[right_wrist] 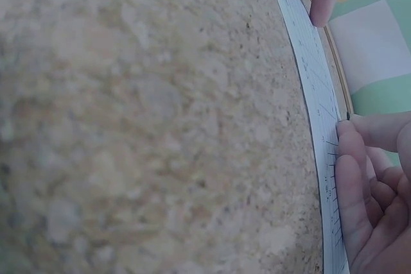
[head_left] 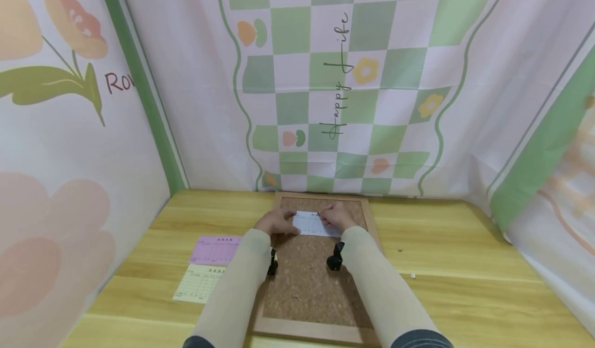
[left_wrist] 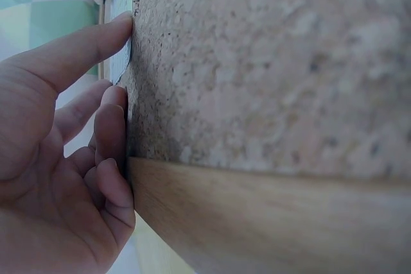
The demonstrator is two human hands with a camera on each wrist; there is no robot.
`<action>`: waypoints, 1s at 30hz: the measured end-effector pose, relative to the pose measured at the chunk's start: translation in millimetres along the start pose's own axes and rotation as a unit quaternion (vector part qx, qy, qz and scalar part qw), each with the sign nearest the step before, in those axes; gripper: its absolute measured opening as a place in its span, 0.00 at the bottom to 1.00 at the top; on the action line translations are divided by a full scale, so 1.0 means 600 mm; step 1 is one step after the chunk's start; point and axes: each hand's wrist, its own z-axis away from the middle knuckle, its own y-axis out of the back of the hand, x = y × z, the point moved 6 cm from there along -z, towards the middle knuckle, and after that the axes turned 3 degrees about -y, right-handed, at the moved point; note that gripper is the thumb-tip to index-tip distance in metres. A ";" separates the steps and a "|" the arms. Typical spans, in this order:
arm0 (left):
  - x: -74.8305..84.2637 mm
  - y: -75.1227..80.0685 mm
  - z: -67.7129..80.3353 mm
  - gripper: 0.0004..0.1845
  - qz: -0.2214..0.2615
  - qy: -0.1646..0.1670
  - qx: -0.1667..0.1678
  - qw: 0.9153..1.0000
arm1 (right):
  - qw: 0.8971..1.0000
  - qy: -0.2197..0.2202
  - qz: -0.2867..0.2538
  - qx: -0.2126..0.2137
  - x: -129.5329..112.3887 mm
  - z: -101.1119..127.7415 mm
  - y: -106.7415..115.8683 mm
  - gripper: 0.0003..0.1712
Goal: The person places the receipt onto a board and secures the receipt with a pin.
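A white printed slip lies on the upper part of a wood-framed corkboard. My left hand rests at the slip's left end. In the left wrist view the thumb presses on the slip's near edge, and the other fingers bend against the board. At the slip's upper edge, right of its middle, my right hand pinches a small dark pin-like piece. Its exact kind is mostly hidden by the fingertips. The curled lower fingers of that hand lie over the slip's right part.
Left of the board, a pink printed slip and a yellow one lie on the wooden table, partly behind the left sleeve. A small white bit is on the right. A patterned curtain hangs behind the board.
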 end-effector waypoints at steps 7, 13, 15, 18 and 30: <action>-0.002 0.000 0.000 0.36 0.007 0.001 -0.004 1.000 | 1.000 0.010 0.006 -0.010 0.001 0.000 0.000 0.15; -0.004 0.000 -0.003 0.36 0.006 0.003 -0.005 1.000 | 1.000 0.016 0.017 -0.008 -0.001 0.001 0.001 0.14; -0.004 0.000 -0.002 0.36 0.007 0.001 -0.005 1.000 | 1.000 0.015 0.019 -0.010 -0.002 0.001 0.001 0.14; -0.004 0.001 -0.002 0.36 0.008 0.001 -0.006 1.000 | 1.000 0.010 0.016 -0.014 -0.003 0.001 0.001 0.15; -0.004 0.002 0.000 0.36 0.009 0.002 -0.004 1.000 | 0.998 -0.010 -0.033 -0.049 -0.004 -0.002 0.000 0.14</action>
